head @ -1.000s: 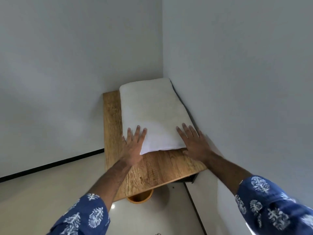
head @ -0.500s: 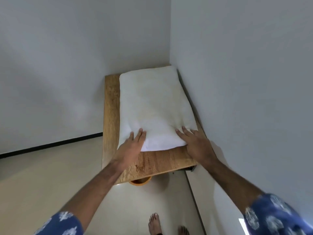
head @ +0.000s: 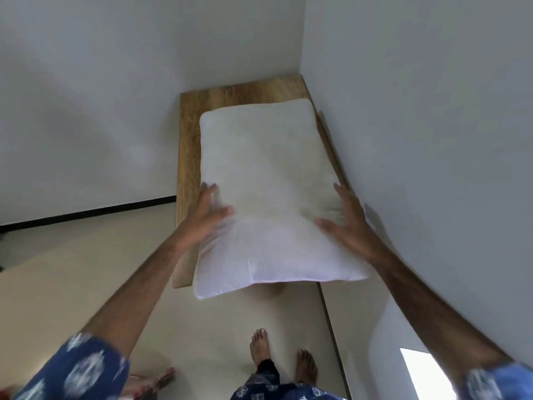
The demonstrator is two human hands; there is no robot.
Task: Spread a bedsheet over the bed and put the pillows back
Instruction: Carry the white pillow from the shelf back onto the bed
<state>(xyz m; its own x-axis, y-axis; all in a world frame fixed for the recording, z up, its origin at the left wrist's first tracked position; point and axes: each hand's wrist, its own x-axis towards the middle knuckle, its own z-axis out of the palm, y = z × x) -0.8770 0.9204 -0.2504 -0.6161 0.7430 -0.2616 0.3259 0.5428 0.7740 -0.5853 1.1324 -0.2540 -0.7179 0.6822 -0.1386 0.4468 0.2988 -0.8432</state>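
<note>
**Pillow coming off the wooden worktop**

The white pillow (head: 271, 192) has shifted toward the person since half a second ago. Then it lay wholly on the wooden worktop (head: 189, 145) with a strip of bare wood at its near end; now that near end hangs out past the worktop's near edge, over the floor (head: 86, 284), and bare wood shows beyond its far end, by the corner where the two walls meet. The hands have moved too — from lying flat across the pillow's near edge to clasping its two long sides. My reading is that the pillow is being drawn off the worktop to be carried to the bed. No bed or bedsheet is in view, so I cannot tell how far the spreading has got.

The left hand (head: 206, 217) grips the pillow's left side, fingers (head: 210, 190) curled over the top and the thumb pressed into the fabric, which puckers there. The right hand (head: 347, 226) holds the side nearest the right wall — fingers spread wide and only lightly bent, thumb on top, the fabric dimpled beneath. Both hands are motion-blurred.
</note>
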